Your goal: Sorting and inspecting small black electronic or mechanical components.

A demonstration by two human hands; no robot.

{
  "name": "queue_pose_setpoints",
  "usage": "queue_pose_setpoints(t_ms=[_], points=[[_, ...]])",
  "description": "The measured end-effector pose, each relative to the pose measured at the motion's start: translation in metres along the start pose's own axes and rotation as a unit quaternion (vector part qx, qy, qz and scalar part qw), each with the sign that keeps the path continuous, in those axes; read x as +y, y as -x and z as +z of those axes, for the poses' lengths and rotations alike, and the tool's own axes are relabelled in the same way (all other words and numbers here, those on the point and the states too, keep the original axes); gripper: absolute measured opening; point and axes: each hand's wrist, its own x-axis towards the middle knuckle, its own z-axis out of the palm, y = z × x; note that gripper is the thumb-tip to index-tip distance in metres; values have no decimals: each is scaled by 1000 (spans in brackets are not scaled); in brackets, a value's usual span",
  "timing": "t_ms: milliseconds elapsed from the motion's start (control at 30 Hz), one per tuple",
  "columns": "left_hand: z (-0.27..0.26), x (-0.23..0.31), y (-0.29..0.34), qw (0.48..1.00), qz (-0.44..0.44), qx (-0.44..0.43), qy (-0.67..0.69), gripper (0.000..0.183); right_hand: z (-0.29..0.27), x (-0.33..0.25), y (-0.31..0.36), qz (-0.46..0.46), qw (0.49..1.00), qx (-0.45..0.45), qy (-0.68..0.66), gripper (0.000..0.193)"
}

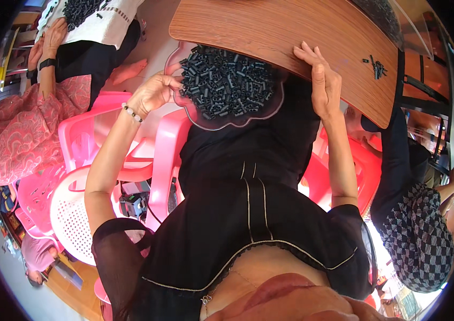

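Note:
On my lap, partly under the table edge, rests a clear plastic tray [204,125] with a scalloped rim. It is heaped with small black tube-like plastic pieces [228,84]. My left hand [157,93] grips the tray's left side, thumb and fingers closed on the rim. Against the near edge of the brown wooden table [269,24] lies my right hand [321,80], fingers stretched out over the tabletop and holding nothing. A few loose black pieces [376,68] lie on the table to its right.
Pink plastic chairs [165,155] stand beside me. At the upper left another person's hands [54,36] rest near black pieces on a white cloth [110,27]. A person in a checked top [417,235] sits at right, by a dark metal frame [425,104].

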Motion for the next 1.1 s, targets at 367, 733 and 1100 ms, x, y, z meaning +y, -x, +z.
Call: queue_pose_setpoints(t_ms=[367, 733, 1100], points=[[-75, -7, 16, 993, 71, 70, 56, 40, 6, -4, 3, 1, 1000, 4, -1, 54], [-137, -11, -2, 968, 160, 134, 136, 33, 13, -6, -7, 4, 1000, -1, -4, 52], [-169, 11, -76, 956, 186, 78, 211, 58, 27, -4, -15, 15, 1000, -11, -15, 58]])
